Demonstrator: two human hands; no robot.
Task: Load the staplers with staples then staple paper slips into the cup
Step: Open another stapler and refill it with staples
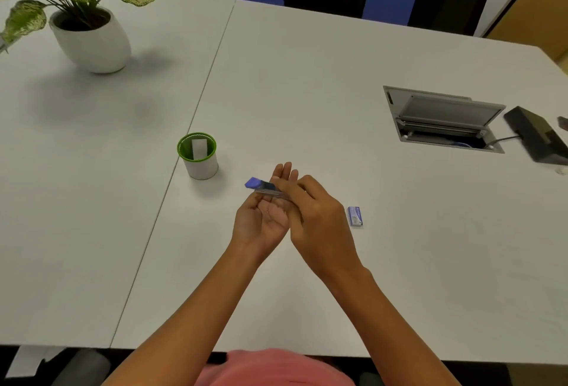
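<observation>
Gripping small stapler above table

Held mid-air over table middle, toward front edge, right of cup. Pinched at rear by right hand, fingers curled round it, purple tip poking out left. Found left hand spread palm-up beneath, fingers straight; could not tell contact with stapler. Judged light, rigid, smooth-sided, hinge likely springy; best taken by body sides. Noted staple box lying just right of hands, paper slip standing inside cup.

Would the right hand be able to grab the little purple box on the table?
Probably yes: the staple box lies just beside the right hand, with only bare table between them. But its fingers are busy pinching the stapler.
</observation>
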